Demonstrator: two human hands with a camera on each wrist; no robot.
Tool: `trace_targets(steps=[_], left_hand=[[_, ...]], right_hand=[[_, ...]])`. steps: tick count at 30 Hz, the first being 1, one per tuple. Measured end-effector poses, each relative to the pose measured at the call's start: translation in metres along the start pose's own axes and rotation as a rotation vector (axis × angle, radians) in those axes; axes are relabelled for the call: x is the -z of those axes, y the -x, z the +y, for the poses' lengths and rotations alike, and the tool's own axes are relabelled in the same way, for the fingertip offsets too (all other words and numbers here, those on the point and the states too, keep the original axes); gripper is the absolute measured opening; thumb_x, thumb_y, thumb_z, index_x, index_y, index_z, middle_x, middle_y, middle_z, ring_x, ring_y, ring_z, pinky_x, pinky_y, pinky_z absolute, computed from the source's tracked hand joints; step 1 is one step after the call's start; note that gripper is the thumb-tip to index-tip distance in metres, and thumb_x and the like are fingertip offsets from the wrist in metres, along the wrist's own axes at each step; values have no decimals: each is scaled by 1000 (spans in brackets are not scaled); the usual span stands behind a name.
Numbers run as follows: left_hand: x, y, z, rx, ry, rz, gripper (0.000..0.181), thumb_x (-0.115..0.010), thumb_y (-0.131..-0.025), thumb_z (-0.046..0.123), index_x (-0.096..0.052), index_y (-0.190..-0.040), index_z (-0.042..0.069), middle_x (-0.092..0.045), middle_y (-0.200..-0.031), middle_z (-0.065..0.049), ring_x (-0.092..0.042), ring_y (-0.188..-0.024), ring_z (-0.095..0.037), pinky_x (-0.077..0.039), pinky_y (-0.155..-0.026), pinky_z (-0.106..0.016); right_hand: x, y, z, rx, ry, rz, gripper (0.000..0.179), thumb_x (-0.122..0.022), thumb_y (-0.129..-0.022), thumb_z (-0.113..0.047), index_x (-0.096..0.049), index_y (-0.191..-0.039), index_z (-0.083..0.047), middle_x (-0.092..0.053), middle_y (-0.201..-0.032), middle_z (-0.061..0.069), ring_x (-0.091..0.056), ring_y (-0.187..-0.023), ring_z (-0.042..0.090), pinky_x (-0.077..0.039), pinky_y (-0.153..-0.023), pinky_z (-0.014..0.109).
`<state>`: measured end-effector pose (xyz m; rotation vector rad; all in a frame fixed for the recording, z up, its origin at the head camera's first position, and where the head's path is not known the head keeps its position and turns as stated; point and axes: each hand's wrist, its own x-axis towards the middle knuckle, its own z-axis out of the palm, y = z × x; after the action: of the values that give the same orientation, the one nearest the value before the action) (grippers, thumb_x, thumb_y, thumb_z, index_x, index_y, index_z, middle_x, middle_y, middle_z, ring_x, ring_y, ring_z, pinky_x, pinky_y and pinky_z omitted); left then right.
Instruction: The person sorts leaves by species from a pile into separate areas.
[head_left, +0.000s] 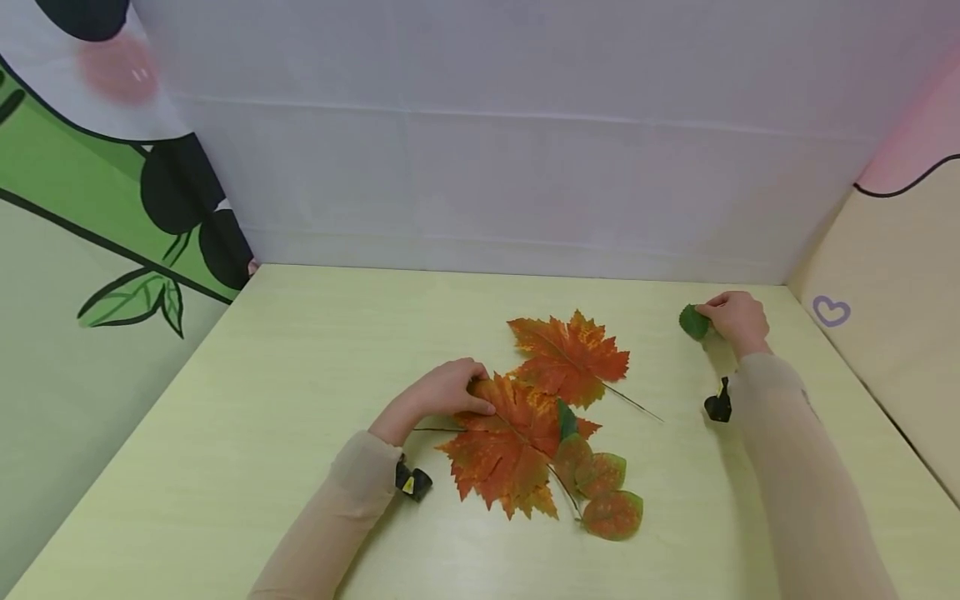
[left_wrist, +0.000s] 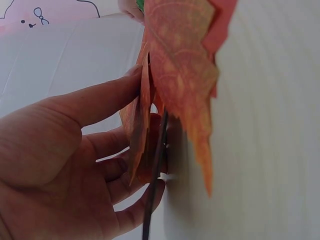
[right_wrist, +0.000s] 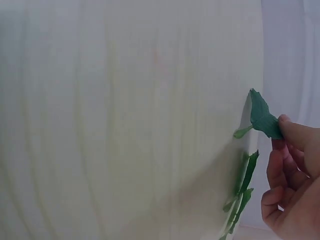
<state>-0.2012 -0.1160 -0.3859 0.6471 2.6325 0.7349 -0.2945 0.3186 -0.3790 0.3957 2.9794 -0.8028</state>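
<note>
An orange artificial maple leaf (head_left: pixel 502 458) is held at its edge by my left hand (head_left: pixel 442 390), thumb on top. In the left wrist view, the thumb lies against the maple leaf (left_wrist: pixel 182 65) with the other fingers behind it, beside a dark stem (left_wrist: pixel 159 170). At the far right of the table, my right hand (head_left: pixel 738 321) pinches a small green leaf (head_left: pixel 693 322) between thumb and fingertips. The right wrist view shows this leaf (right_wrist: pixel 265 120) bent near the table surface, with more green leaves (right_wrist: pixel 247 175) below it.
Another orange maple leaf (head_left: pixel 573 358) lies behind the held one, its thin stem pointing right. A sprig of rounded orange-green leaves (head_left: pixel 613 514) lies at the front right of the held leaf. A pale curtain (head_left: pixel 510 192) borders the table's (head_left: pixel 337 333) back edge.
</note>
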Motion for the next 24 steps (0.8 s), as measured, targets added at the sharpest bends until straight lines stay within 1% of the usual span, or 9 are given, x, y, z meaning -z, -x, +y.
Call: trace_targets(steps=[5, 10, 12, 15, 18, 21, 24], left_hand=[[0, 0, 0, -4, 7, 0, 34, -72, -78, 30, -59, -99, 7, -54, -90, -2, -45, -75, -16, -37, -67, -29], [0, 1, 0, -7, 9, -1, 34, -72, -78, 30, -59, -99, 7, -54, -90, -2, -46, -75, -16, -38, -68, -29], [-1, 1, 1, -5, 12, -5, 34, -72, -78, 30, -59, -99, 7, -55, -90, -2, -46, -75, -16, -38, -68, -29], [-3, 1, 2, -6, 10, -7, 34, -72, -78, 30, -59, -99, 7, -55, -90, -1, -46, -75, -16, -38, -68, -29], [-3, 1, 2, -10, 10, -4, 34, -72, -78, 30, -59, -99, 7, -55, -90, -2, -46, -75, -16, -38, -68, -29], [-1, 1, 2, -10, 2, 2, 33, -72, -78, 30, -59, -98, 7, -54, -89, -2, -45, -75, -16, -37, -68, -29], [1, 1, 2, -6, -9, 7, 34, -71, -78, 30, -59, -99, 7, -54, -90, -2, -45, -76, -16, -37, -68, -29]], right_hand=[[-4, -2, 2, -18, 0, 6, 42, -51, -92, -36, -58, -110, 2, -55, -112, 23, -52, -92, 36, -41, -61, 37], [-5, -4, 6, -24, 21, 30, 43, -51, -92, -36, -58, -109, 2, -56, -112, 24, -53, -94, 39, -41, -61, 39], [-5, -4, 9, -31, 29, 41, 45, -49, -92, -38, -58, -110, 2, -56, -112, 24, -53, -94, 40, -41, -61, 38], [-4, -2, 13, -40, 41, 60, 50, -45, -93, -42, -57, -112, 2, -58, -110, 24, -56, -88, 37, -41, -59, 37], [2, 0, 15, -34, 43, 71, 54, -41, -93, -45, -56, -112, 3, -58, -108, 24, -56, -83, 34, -41, -57, 36], [8, 2, 13, -16, 36, 75, 53, -40, -93, -45, -55, -113, 2, -57, -110, 23, -54, -89, 37, -41, -58, 37], [11, 6, 8, 23, 27, 59, 52, -40, -93, -44, -55, -114, 2, -55, -113, 23, -52, -95, 39, -41, -61, 39]])
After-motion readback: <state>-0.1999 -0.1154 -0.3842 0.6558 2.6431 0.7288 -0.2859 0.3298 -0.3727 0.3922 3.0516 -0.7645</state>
